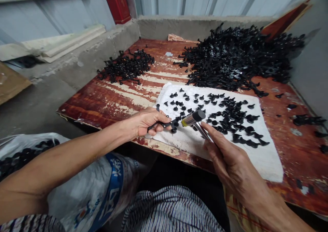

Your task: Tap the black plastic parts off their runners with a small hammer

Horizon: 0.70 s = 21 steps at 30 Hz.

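Note:
My left hand (147,121) is closed on a black plastic strip part (164,124) that lies on the near left edge of a white cloth pad (266,157). Its end with a small round cap points right. My right hand (228,157) grips the handle of a small metal hammer (194,118). The hammer head hovers just right of the black part's end, close above the pad. Several small black caps (230,114) are scattered over the pad.
The pad lies on a worn red wooden board (107,100). A large heap of black strip parts (238,58) fills the far right, a smaller heap (126,66) the far left. A white sack (84,187) with black parts stands at my left knee.

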Motion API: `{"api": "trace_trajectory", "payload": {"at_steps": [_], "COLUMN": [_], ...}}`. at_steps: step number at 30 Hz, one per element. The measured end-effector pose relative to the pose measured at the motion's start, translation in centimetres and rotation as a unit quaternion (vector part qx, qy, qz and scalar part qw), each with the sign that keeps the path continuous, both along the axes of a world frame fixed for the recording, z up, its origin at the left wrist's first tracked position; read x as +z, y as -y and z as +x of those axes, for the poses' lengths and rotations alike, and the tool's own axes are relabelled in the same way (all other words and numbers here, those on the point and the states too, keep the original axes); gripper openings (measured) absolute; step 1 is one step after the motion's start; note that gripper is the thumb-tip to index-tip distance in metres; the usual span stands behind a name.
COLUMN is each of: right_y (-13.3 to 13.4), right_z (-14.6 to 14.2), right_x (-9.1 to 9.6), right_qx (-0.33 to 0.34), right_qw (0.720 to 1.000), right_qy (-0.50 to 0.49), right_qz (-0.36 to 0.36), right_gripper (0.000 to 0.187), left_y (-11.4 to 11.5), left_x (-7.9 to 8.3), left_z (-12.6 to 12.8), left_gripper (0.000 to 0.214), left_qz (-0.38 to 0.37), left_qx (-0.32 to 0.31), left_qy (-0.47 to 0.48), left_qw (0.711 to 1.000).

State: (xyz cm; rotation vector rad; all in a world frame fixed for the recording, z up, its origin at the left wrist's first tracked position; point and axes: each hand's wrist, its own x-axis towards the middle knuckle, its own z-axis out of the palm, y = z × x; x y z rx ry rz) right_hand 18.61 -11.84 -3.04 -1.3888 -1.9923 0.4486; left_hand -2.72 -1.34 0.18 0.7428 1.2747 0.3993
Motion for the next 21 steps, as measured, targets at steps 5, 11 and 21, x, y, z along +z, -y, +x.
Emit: {"api": "trace_trajectory", "payload": {"at_steps": [5, 11, 21], "right_y": [-0.8, -1.1, -1.0], "right_z": [-0.5, -1.0, -0.8], "right_x": [0.3, 0.8, 1.7], "right_qx": [0.013, 0.019, 0.013], "right_qw": [0.999, 0.998, 0.994], "right_qy": [0.023, 0.018, 0.041], "right_qz": [0.038, 0.051, 0.102], "right_gripper": [0.053, 0.057, 0.066], "left_y": [0.1, 0.1, 0.0], "left_x": [0.1, 0.1, -0.1], "left_z": [0.1, 0.2, 0.1], "left_gripper": [0.019, 0.018, 0.022], "left_qz": [0.010, 0.014, 0.025], "left_qx": [0.001, -0.007, -0.010], "left_qy": [-0.009, -0.015, 0.002], "left_qw": [1.000, 1.000, 1.000]}}
